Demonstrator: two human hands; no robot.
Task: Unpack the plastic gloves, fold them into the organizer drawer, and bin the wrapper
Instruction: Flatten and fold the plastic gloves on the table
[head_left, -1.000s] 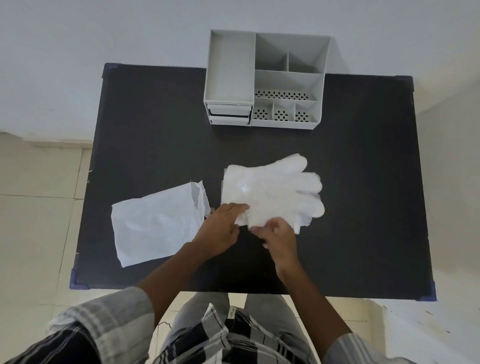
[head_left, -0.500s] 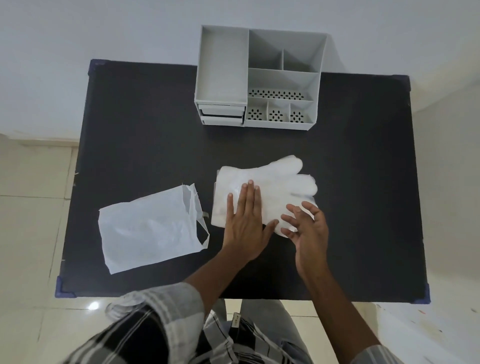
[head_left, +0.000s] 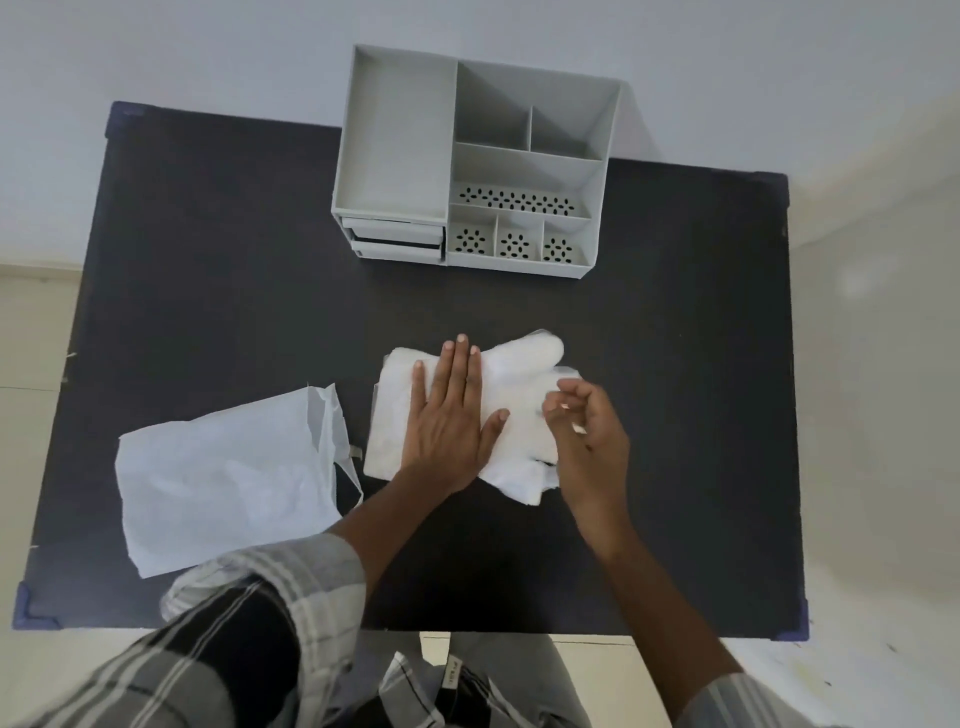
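A stack of white plastic gloves (head_left: 522, 382) lies flat in the middle of the black table (head_left: 208, 260). My left hand (head_left: 449, 415) presses flat on the cuff half, fingers stretched out together. My right hand (head_left: 589, 436) curls over the finger ends of the gloves and pinches their edge. The torn white wrapper (head_left: 223, 478) lies open-mouthed to the left of the gloves. The grey organizer (head_left: 395, 135) stands at the table's far edge, its two small drawers (head_left: 397, 240) at the front left, both pushed in.
The organizer has one long tray and several small compartments with perforated fronts. A pale wall runs behind the table. Tiled floor shows on both sides. No bin is in view.
My left hand went from pinching the near edge to lying flat on the gloves. My right hand slid over the finger ends and curled, lifting them slightly inward.
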